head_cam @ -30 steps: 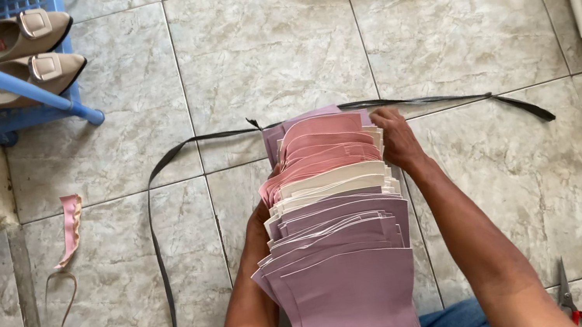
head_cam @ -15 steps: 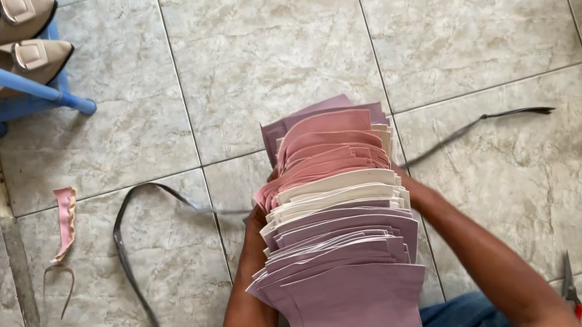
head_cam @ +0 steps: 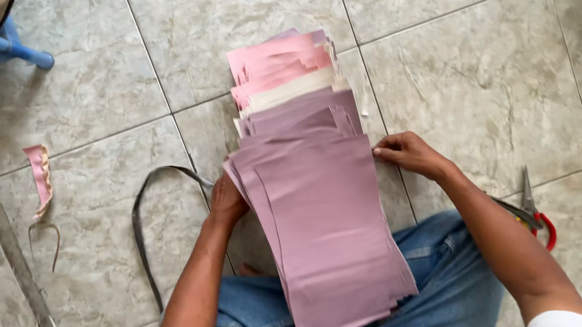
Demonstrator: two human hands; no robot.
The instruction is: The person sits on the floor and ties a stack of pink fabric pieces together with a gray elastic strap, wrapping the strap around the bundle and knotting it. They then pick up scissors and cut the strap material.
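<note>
Left hand (head_cam: 225,202) and right hand (head_cam: 406,154) gripping opposite edges, stack of mauve sheets (head_cam: 323,213) held between them

I am wearing blue denim jeans (head_cam: 448,303), creased over my lap at six o'clock, and a white short-sleeved top (head_cam: 561,321) is showing at five o'clock. My left hand (head_cam: 225,202) and right hand (head_cam: 408,154) are going bare, forearms uncovered.
</note>
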